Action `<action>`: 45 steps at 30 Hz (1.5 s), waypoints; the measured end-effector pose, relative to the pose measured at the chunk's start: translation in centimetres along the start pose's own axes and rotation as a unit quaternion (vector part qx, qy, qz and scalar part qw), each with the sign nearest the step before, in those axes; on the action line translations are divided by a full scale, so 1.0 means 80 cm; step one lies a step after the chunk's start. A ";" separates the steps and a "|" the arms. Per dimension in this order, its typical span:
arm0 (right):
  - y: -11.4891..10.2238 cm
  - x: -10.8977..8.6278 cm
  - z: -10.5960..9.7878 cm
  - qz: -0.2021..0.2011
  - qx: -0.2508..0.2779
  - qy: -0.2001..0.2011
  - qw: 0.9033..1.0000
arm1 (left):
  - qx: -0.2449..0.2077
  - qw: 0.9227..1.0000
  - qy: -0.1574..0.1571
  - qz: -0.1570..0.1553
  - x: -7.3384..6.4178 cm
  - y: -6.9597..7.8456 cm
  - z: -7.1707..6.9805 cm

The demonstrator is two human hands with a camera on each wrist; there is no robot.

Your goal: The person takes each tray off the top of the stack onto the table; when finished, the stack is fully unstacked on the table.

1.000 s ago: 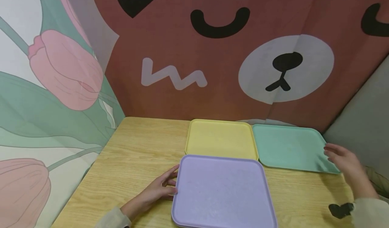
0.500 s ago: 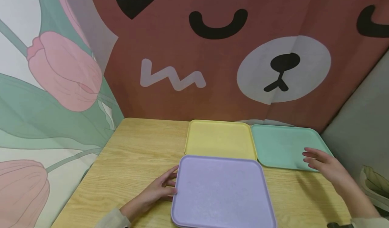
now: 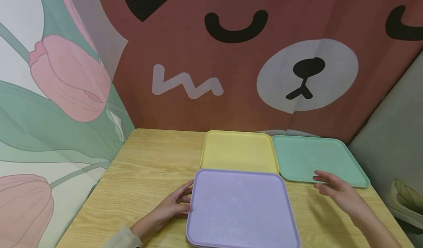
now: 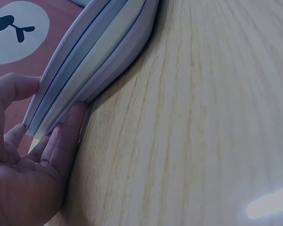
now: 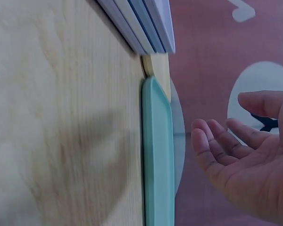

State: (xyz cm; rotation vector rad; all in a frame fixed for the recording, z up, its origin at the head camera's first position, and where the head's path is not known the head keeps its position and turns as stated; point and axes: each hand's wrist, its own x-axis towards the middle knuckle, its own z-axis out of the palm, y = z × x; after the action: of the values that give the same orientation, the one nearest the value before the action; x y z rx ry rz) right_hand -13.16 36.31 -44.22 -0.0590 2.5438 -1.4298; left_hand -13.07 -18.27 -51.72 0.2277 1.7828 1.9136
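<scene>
In the head view a stack of several trays lies at the table's front, its top one a lavender tray [image 3: 244, 207]. The left wrist view shows its stacked edges [image 4: 89, 61] in lavender, blue and cream. My left hand [image 3: 170, 205] holds the stack's left edge, thumb at the top rim and fingers low by the table. My right hand [image 3: 340, 191] hovers, fingers loosely spread and holding nothing, near the front edge of a mint green tray [image 3: 320, 160]. A yellow tray [image 3: 239, 150] lies flat behind the stack, beside the green one.
The wooden table [image 3: 155, 152] meets a wall hanging with a bear face [image 3: 185, 112] at the back. A tulip-print hanging [image 3: 71, 79] covers the left side. Beyond the table's right edge stands a pale object [image 3: 406, 200], partly cut off.
My right hand has moved left and toward me, from the green tray's right end to its front edge. My left hand and the tray stack have stayed put.
</scene>
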 end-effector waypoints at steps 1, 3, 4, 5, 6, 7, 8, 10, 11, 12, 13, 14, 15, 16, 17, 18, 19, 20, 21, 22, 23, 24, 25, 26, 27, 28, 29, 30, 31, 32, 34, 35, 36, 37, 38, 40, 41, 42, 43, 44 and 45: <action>-0.001 -0.002 0.004 -0.003 0.000 0.001 1.000 | 0.000 1.000 0.000 0.000 0.000 0.000 0.000; -0.003 -0.004 0.011 -0.009 0.004 0.004 1.000 | 0.000 1.000 0.000 0.001 0.000 -0.001 -0.001; -0.004 -0.006 0.015 -0.012 0.003 0.005 1.000 | -0.001 1.000 0.000 0.001 0.000 -0.002 -0.001; -0.005 -0.007 0.019 -0.013 0.002 0.006 1.000 | -0.001 1.000 0.000 0.001 0.000 -0.002 -0.001; -0.006 -0.008 0.022 -0.011 0.002 0.006 1.000 | -0.002 1.000 0.000 0.000 0.001 -0.003 -0.002; -0.007 -0.009 0.025 -0.008 0.004 0.005 1.000 | -0.001 1.000 -0.001 0.000 0.001 -0.003 -0.002; -0.008 -0.010 0.028 -0.008 0.003 0.004 1.000 | 0.000 1.000 -0.001 0.000 0.001 -0.003 -0.002; -0.011 -0.012 0.034 -0.005 0.004 0.004 1.000 | 0.000 1.000 -0.001 -0.002 0.001 -0.004 -0.003; -0.012 -0.013 0.038 -0.004 0.006 0.005 1.000 | 0.001 1.000 0.000 -0.002 0.001 -0.004 -0.003; -0.012 -0.014 0.041 -0.007 0.008 0.006 1.000 | 0.003 1.000 0.000 -0.002 0.002 -0.004 -0.003; -0.013 -0.016 0.045 -0.009 0.011 0.007 1.000 | 0.005 1.000 0.000 -0.001 0.001 -0.004 -0.003; -0.014 -0.017 0.049 -0.011 0.013 0.007 1.000 | 0.004 1.000 0.001 -0.002 0.001 -0.004 -0.003; -0.015 -0.018 0.053 -0.008 0.019 0.009 1.000 | 0.004 1.000 0.003 -0.003 0.001 -0.004 -0.003; -0.016 -0.019 0.056 -0.004 0.025 0.010 1.000 | 0.004 1.000 0.003 -0.002 0.001 -0.003 -0.002; -0.016 -0.020 0.059 -0.003 0.027 0.009 1.000 | 0.004 1.000 0.004 -0.002 0.001 -0.003 -0.002; -0.017 -0.021 0.062 -0.001 0.031 0.009 0.999 | 0.003 1.000 0.004 -0.001 0.001 -0.003 -0.002; -0.018 -0.022 0.065 0.003 0.035 0.008 0.999 | 0.003 1.000 0.004 -0.001 0.000 -0.002 -0.002; -0.019 -0.022 0.068 0.007 0.036 0.007 0.999 | 0.003 1.000 0.004 -0.001 0.000 -0.002 -0.001; -0.019 -0.023 0.070 0.010 0.037 0.008 0.999 | 0.004 1.000 0.004 -0.001 0.000 -0.001 -0.001; -0.020 -0.024 0.073 0.012 0.037 0.009 0.999 | 0.004 1.000 0.003 0.000 0.000 -0.001 -0.001; -0.020 -0.025 0.075 0.014 0.036 0.009 0.999 | 0.004 1.000 0.004 0.000 0.000 -0.001 -0.001; -0.020 -0.026 0.077 0.014 0.037 0.011 0.999 | 0.004 1.000 0.004 0.000 0.000 -0.001 -0.001; -0.020 -0.027 0.079 0.014 0.036 0.014 0.999 | 0.004 1.000 0.004 -0.001 0.000 -0.001 -0.001; -0.020 -0.027 0.081 0.014 0.034 0.018 0.999 | 0.004 1.000 0.004 -0.002 0.000 -0.001 -0.001; -0.019 -0.028 0.083 0.010 0.035 0.021 0.999 | 0.004 1.000 0.004 -0.002 0.000 -0.001 -0.001; -0.018 -0.029 0.085 0.007 0.035 0.023 0.999 | 0.005 1.000 0.004 -0.002 0.000 -0.001 -0.001; -0.017 -0.030 0.087 0.003 0.036 0.025 0.999 | 0.004 1.000 0.004 -0.002 0.000 -0.001 -0.001; -0.016 -0.031 0.089 -0.003 0.036 0.028 0.999 | 0.004 1.000 0.004 -0.001 0.000 -0.002 0.000; -0.015 -0.031 0.091 -0.006 0.037 0.030 0.999 | 0.004 1.000 0.003 -0.001 0.000 -0.002 -0.001; -0.014 -0.032 0.092 -0.007 0.038 0.028 0.999 | 0.003 1.000 0.003 -0.001 0.000 -0.002 -0.001; -0.012 -0.033 0.095 -0.009 0.043 0.026 0.999 | 0.002 1.000 0.002 0.000 0.000 -0.002 -0.001; -0.012 -0.034 0.096 -0.007 0.045 0.023 0.999 | 0.001 1.000 0.001 0.000 0.000 -0.002 -0.001; -0.011 -0.035 0.097 -0.003 0.048 0.018 0.999 | 0.001 1.000 0.000 0.000 0.000 -0.003 -0.001; -0.011 -0.035 0.098 0.003 0.052 0.012 0.999 | 0.000 1.000 0.000 0.001 0.000 -0.003 -0.002; -0.011 -0.036 0.099 0.011 0.056 0.005 0.998 | -0.001 1.000 -0.001 0.001 0.000 -0.003 -0.002; -0.012 -0.037 0.100 0.029 0.059 -0.005 0.998 | -0.002 1.000 -0.001 0.002 0.000 -0.002 -0.001; -0.012 -0.037 0.100 0.039 0.058 -0.010 0.997 | -0.003 1.000 -0.001 0.002 0.000 -0.002 -0.001; -0.012 -0.037 0.101 0.047 0.057 -0.013 0.997 | -0.004 1.000 -0.001 0.002 -0.001 -0.002 -0.001; -0.012 -0.037 0.102 0.057 0.056 -0.014 0.997 | -0.005 1.000 -0.001 0.002 -0.001 -0.002 -0.001; -0.013 -0.037 0.103 0.067 0.053 -0.015 0.996 | -0.005 1.000 -0.001 0.002 -0.001 -0.002 -0.001; -0.013 -0.037 0.104 0.079 0.050 -0.014 0.996 | -0.005 1.000 -0.001 0.002 -0.001 -0.002 -0.001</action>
State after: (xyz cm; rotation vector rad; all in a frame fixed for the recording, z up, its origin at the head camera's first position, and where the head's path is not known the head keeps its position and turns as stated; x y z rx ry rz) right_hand -8.61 29.18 -46.99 0.1356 2.3914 -1.4802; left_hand -13.02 -18.35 -51.86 0.2290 1.7730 1.9238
